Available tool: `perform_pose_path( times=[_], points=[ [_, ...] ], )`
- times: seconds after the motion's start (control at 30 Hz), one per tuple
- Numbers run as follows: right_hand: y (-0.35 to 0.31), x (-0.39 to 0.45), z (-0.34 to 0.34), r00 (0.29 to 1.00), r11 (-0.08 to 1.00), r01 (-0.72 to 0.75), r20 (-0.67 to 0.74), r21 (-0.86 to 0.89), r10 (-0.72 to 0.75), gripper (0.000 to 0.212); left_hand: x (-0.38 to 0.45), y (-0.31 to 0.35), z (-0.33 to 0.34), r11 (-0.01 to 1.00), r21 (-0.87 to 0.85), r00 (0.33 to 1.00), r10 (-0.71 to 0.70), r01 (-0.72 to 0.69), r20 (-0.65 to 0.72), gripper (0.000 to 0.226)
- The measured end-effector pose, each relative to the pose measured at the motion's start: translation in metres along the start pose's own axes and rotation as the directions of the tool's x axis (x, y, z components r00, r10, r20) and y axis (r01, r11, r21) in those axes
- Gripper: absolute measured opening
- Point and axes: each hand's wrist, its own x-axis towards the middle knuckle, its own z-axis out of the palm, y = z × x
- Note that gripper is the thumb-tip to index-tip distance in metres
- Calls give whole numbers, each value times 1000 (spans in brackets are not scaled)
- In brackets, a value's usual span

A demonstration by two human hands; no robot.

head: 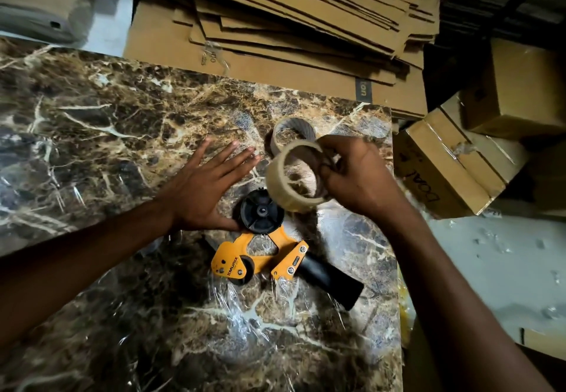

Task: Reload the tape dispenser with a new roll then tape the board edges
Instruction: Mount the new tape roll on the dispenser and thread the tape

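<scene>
An orange tape dispenser (pixel 260 261) with a black handle lies flat on the brown marble-patterned board (pixel 107 134). Its black spool hub (pixel 259 214) is bare. My right hand (pixel 352 177) grips a tan roll of tape (pixel 289 177) and holds it tilted just above and to the right of the hub. My left hand (pixel 208 186) lies flat on the board with fingers spread, its thumb side touching the hub's left edge. A second, empty-looking tape core (pixel 292 131) rests on the board just behind the held roll, partly hidden by it.
A thick stack of flattened cardboard sheets (pixel 306 24) lies beyond the board's far edge. Closed cardboard boxes (pixel 453 161) stand to the right of the board. The board's right edge (pixel 396 238) drops to a pale floor (pixel 496 269) dotted with tape scraps.
</scene>
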Motion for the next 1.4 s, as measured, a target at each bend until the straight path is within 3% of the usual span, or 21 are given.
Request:
perform_pose_path(
  times=[0.2,0.27,0.37,0.47,0.53,0.7,0.83,0.93,1.07,1.3,1.4],
  points=[
    [-39,-13,31,989,999,38,140,-10,-36,45,-7,-1,-3,996,-84,999,10,-14,-43,124],
    [-41,-17,38,987,999,49,152,-15,-46,48,-13,-4,-5,988,-155,997,-17,6,-72,107],
    [-40,-22,43,986,999,40,162,-10,-38,47,-25,-7,-9,942,-335,972,-88,10,-220,69],
    [-40,-24,46,986,1000,10,168,-3,-9,48,-36,2,-18,803,-596,935,-220,12,-278,39],
    [-41,-24,48,985,1000,-15,171,-23,18,53,-41,12,-24,733,-680,923,-268,10,-275,31],
    [-43,-27,58,984,998,-39,171,-39,45,63,-44,27,-36,676,-735,923,-315,55,-221,42],
    [-39,-30,61,985,997,-48,162,-63,57,53,-44,33,-33,646,-753,949,-300,126,-99,59],
    [-35,-36,59,983,995,-60,167,-79,73,50,-43,40,-30,659,-739,954,-289,136,-82,56],
    [-31,-40,63,986,993,-75,143,-93,88,33,-40,40,-28,582,-799,956,-292,150,-34,49],
    [-29,-36,63,975,987,-136,166,-90,150,17,-38,44,-29,563,-809,949,-313,170,-19,37],
    [-28,-33,64,967,977,-177,163,-115,195,26,-34,45,-31,523,-833,942,-336,180,-7,37]
  ],
)
